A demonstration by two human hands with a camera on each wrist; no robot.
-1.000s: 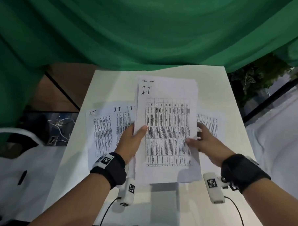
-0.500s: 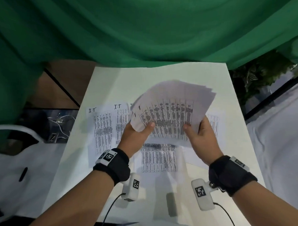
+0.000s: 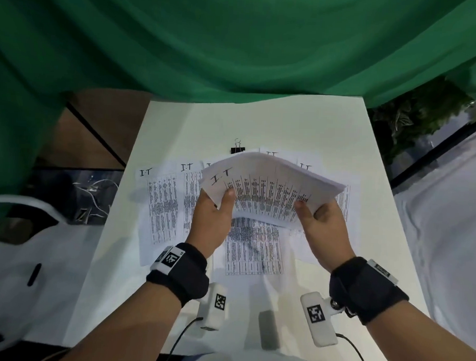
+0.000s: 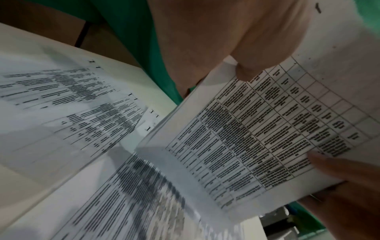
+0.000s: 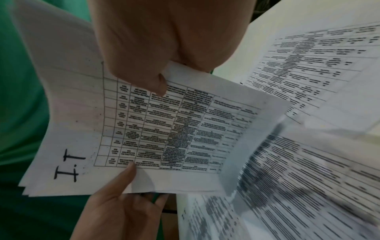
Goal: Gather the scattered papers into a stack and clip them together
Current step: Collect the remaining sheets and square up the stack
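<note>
A stack of printed sheets (image 3: 269, 190) marked "I.T" hangs above the table, turned sideways and bowed upward. My left hand (image 3: 216, 206) grips its left end, thumb on top. At the right end my right hand (image 3: 314, 216) grips it the same way. The stack (image 4: 257, 129) fills the left wrist view, and the stack (image 5: 164, 129) shows with both thumbs in the right wrist view. More loose sheets (image 3: 162, 204) lie flat on the white table (image 3: 163, 122), left, right and under the stack. A black binder clip (image 3: 237, 149) sits on the table just beyond the stack.
A green curtain (image 3: 237, 44) hangs behind the table. Dark plants (image 3: 425, 112) stand at the back right. Left of the table is a dark box with wires (image 3: 88, 198) and white covering (image 3: 23, 266). White cloth (image 3: 446, 244) lies to the right.
The stack has been lifted off the table and turned from upright to sideways. Both hands rose with it. The binder clip, hidden before, now shows beyond it.
</note>
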